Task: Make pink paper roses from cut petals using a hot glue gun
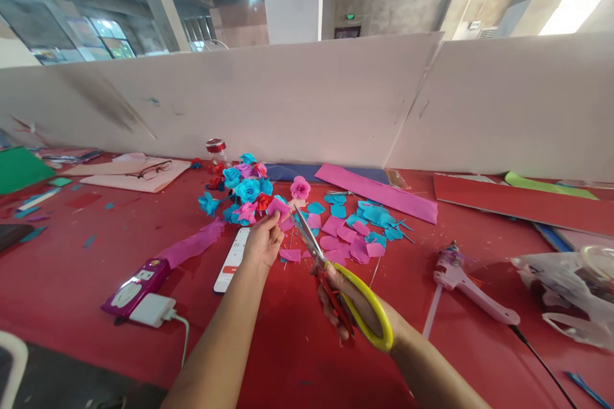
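A pink piece point(277, 207) of paper sits near the middle of the view, above the table point(288, 358), its lower edge in the left hand point(263, 239). That hand's grip is clamped on the paper, thumb against fingers. Just beside it are the tips of the scissors point(314, 249), whose blades stand slightly apart (whether they touch the paper, one cannot tell). The right hand point(361, 308) has its grip closed around the scissors, by their yellow and red handles.

Beyond the blades, pink petals point(359, 250) lie loose on the table, with blue petals point(378, 214) among and behind them. A pink flower point(300, 187) lies behind the left hand, near a bunch point(248, 190) of blue, pink and red flowers. The phone point(231, 265) is partly hidden by the left wrist.

Farther out, a folded pink strip point(378, 195) lies toward the white partition point(240, 102), a jar point(217, 148) stands behind the bunch, and a glue gun point(472, 294) rests well to the right.
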A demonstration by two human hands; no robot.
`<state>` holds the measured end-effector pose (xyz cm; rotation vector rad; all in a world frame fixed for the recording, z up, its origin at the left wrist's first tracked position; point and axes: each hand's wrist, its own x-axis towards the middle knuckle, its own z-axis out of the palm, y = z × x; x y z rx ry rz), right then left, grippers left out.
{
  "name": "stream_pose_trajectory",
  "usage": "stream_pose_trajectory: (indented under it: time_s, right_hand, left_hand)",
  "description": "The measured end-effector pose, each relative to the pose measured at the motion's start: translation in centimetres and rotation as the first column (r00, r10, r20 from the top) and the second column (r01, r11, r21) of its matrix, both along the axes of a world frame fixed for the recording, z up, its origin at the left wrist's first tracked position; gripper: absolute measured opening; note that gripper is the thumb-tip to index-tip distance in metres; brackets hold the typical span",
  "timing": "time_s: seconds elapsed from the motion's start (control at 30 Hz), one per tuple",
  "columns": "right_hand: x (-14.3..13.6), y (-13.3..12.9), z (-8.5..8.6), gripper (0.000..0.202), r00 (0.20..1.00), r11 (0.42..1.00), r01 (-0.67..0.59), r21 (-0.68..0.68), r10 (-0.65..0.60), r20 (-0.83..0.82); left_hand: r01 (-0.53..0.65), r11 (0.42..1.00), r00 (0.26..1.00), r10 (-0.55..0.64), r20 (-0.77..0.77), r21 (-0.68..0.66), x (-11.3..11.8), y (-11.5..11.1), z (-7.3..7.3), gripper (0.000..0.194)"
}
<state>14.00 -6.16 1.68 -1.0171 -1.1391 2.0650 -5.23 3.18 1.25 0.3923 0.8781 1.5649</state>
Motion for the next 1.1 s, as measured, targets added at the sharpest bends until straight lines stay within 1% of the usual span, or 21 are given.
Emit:
stream_pose_trajectory:
  time_s: [0.13,0.37,0.6,0.77,0.93,1.1]
  right_hand:
    - [0.07,-0.02,-0.28,0.044,1.0,1.0,0.001,0.01,-0.002,0.004]
    - [0.21,0.03,-0.75,0.046,1.0,1.0,-0.003,0.028,0.004,-0.014]
    - [0.35,0.37,-0.34,0.052,1.0,1.0,0.015,0.024,-0.015,0.006]
    - [0.29,0.38,-0.19,0.051,1.0,1.0,0.012,0.026,-0.012,-0.002]
    - [0.39,0.49,-0.55,0.048,1.0,1.0,0.018,0.007,-0.018,0.001]
    - [0.27,0.41,-0.05,0.054,0.999,0.999,0.044,-0.014,-0.045,-0.028]
  left_hand:
    - [-0.018,1.0,1.0,0.018,0.005,-0.019,-0.07,0.01,0.09,0.032]
    - [0.016,0.999,1.0,-0.016,0.001,-0.044,0.09,-0.2,0.37,0.028]
    - [0.02,0.998,1.0,-0.02,-0.004,-0.057,0.07,-0.23,0.44,0.03]
    - [0.035,0.998,0.999,-0.036,-0.02,-0.043,0.04,-0.29,0.33,0.032]
    - [0.083,0.996,0.994,-0.086,-0.072,-0.033,0.21,-0.46,0.5,0.027]
    - [0.072,0.997,0.99,-0.074,-0.121,-0.02,0.42,-0.68,0.56,0.027]
